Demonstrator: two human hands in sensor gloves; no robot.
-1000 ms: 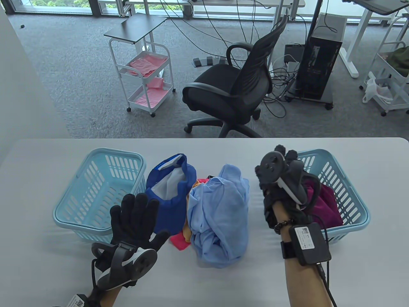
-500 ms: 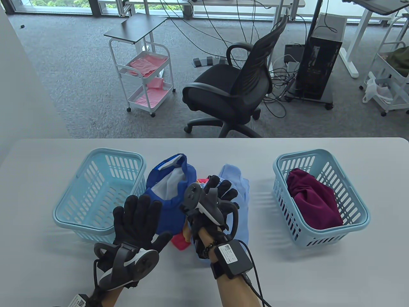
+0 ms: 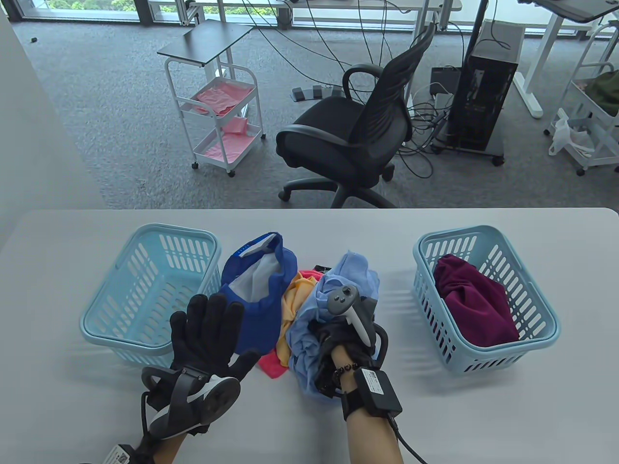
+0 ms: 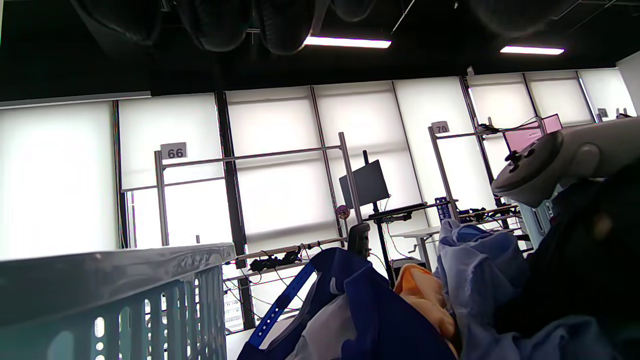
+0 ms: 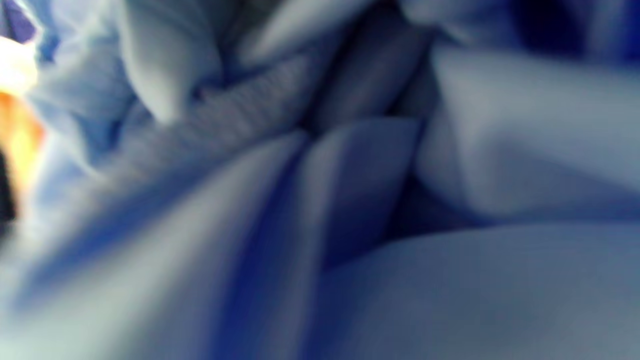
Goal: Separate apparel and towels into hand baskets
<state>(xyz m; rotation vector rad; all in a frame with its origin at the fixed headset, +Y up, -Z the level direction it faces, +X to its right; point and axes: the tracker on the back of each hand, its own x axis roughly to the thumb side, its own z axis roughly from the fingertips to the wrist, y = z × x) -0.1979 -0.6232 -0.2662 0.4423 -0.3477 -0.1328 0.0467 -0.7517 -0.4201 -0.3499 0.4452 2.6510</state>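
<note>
Table view, centre of frame: a heap of garments lies between two pale blue baskets. The right hand (image 3: pixel 338 333) is buried in the light blue cloth (image 3: pixel 338 280) at lower centre; its fingers are hidden in the folds, so the grip cannot be told. The right wrist view shows only blurred blue fabric. The left hand (image 3: pixel 208 333), lower left, is spread flat with fingers straight, holding nothing, just beside the dark blue garment (image 3: pixel 261 309). An orange piece (image 3: pixel 292 302) and a pink piece (image 3: pixel 271 365) show within the heap. The left basket (image 3: pixel 145 338) sits at centre left. The right basket (image 3: pixel 546 328), centre right, holds a maroon cloth (image 3: pixel 476 302).
</note>
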